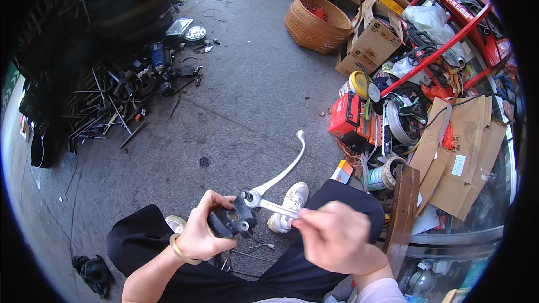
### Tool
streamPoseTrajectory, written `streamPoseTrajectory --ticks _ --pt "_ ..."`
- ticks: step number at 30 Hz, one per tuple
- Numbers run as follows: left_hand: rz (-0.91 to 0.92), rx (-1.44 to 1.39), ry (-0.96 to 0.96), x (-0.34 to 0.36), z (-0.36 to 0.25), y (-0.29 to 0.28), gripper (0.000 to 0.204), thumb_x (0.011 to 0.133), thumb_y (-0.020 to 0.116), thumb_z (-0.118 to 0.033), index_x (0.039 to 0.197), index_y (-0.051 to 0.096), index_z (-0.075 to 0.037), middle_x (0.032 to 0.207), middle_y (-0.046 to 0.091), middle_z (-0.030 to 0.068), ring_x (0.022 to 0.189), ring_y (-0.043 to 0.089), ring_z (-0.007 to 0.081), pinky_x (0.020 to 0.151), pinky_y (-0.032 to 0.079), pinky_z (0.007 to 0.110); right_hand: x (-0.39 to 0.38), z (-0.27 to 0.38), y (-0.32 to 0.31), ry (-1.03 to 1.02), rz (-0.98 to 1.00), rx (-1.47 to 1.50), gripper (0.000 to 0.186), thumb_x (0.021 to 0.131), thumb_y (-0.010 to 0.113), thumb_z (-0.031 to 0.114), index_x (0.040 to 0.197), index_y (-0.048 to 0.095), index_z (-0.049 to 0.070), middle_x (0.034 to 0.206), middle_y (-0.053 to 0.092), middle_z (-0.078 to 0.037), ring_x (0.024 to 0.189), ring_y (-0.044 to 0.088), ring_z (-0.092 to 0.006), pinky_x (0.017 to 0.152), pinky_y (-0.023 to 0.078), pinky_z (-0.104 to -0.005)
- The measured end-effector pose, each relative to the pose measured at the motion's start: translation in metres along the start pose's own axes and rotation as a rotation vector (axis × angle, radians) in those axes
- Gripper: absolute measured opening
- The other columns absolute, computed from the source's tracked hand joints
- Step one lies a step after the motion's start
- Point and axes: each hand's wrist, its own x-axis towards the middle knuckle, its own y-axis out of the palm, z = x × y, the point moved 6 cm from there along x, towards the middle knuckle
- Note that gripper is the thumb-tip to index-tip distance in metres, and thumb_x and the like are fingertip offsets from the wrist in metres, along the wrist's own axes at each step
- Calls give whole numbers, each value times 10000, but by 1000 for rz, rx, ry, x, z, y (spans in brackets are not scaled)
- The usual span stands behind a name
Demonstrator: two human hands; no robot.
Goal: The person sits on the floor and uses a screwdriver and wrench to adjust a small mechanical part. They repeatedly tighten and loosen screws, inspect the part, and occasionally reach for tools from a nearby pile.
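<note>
My left hand [199,229] is wrapped round the black body of a brake lever assembly [224,221], held above my lap. From it a curved silver lever [290,166] with a rounded tip reaches out to the upper right. My right hand [337,239], slightly blurred, closes on the handle of a silver wrench [276,208]. The wrench's head sits at the bolt by the lever's pivot, next to my left fingers. A gold-coloured bangle [182,249] circles my left wrist.
Tools and metal parts [112,98] lie heaped at left below stacked tires [132,3]. To the right are a red battery [348,116], a wicker basket [317,25], a cardboard box [370,39], flattened cardboard [463,151] and a wooden piece [401,219] beside my right arm.
</note>
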Motion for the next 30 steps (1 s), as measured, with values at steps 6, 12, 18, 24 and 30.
streamPoseTrajectory --ticks 6,12,18,24,30 --pt "-226 305 4 -5 5 -7 504 501 693 -95 937 451 -22 1034 533 165 996 457 287 892 337 372 -19 -17 61 20 14 -53 174 759 646 97 857 537 5 595 418 -36 497 487 -167 424 389 -268" --pt "-299 293 12 -7 5 -13 498 497 695 -101 926 454 -28 1019 538 166 990 460 295 898 327 379 -18 -17 67 8 -43 66 202 759 651 87 884 522 -5 603 454 -47 501 511 -174 425 402 -273" --pt "-317 297 19 -10 4 -11 503 498 694 -99 932 452 -26 1002 528 158 997 441 299 887 337 379 -19 -13 74 -28 -27 22 225 720 683 49 876 529 -5 613 512 -74 483 531 -202 413 422 -288" --pt "-388 291 2 -13 6 -9 512 501 692 -93 945 446 -21 1027 501 160 1002 418 289 875 348 375 -29 1 82 -79 37 -40 256 698 696 47 888 540 -27 575 505 -63 452 525 -175 393 405 -267" --pt "-388 282 -8 -13 11 -11 511 495 695 -100 939 454 -19 1024 506 163 992 434 291 889 327 371 -23 -14 84 -25 -6 86 199 707 693 59 837 553 6 578 531 -53 442 527 -174 394 405 -267"
